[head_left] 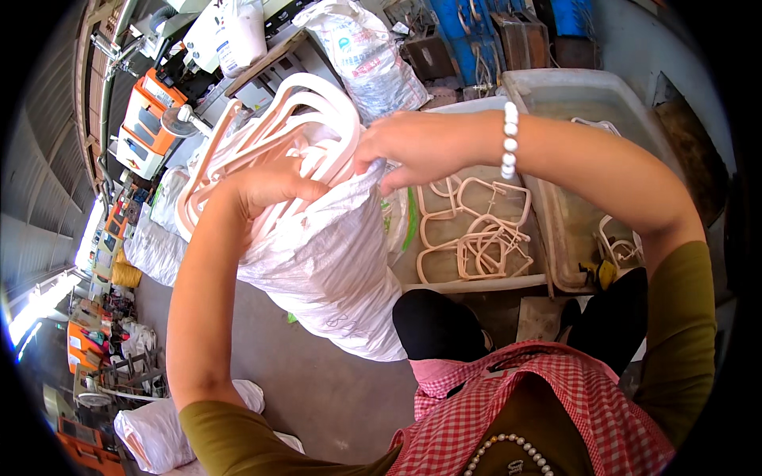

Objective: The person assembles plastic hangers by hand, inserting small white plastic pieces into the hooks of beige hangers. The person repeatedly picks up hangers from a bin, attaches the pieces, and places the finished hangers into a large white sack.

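Observation:
My left hand (274, 186) grips a thick bunch of pale pink plastic hangers (274, 123) and holds it over the mouth of a white woven sack (333, 270). My right hand (409, 147), a bead bracelet on its wrist, pinches the sack's upper edge beside the hangers. The hangers' lower ends are hidden inside the sack.
A shallow white tray (476, 282) with several loose pink hangers lies ahead of my knees. To its right is a grey tub (556, 87) of water with more hangers. Filled sacks (365, 55) and orange machines (147, 119) stand at the left and back.

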Tool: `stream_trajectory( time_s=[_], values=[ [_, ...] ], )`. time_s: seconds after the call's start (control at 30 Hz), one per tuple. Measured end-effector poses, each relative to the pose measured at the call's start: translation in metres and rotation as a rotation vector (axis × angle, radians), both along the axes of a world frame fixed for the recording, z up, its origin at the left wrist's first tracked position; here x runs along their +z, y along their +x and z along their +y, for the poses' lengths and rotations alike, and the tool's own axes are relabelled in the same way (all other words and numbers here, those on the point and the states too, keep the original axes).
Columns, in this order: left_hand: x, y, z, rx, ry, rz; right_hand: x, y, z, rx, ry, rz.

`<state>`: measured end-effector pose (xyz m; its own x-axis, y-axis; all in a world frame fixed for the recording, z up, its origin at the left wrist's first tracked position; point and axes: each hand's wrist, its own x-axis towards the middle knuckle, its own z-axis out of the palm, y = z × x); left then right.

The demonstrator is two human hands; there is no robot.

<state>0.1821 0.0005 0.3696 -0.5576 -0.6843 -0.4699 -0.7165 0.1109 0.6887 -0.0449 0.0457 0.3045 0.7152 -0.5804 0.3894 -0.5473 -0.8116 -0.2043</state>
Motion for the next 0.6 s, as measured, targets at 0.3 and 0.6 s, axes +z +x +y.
stream_trajectory(
  time_s=[0.3,0.6],
  values=[
    [0.004,0.001,0.007,0.063,0.163,0.019,0.039,-0.03,-0.037,-0.177,-0.513,0.28],
    [0.009,0.01,-0.003,-0.202,-0.442,-0.03,0.054,-0.017,-0.035,-0.155,-0.661,0.221]
  ],
)
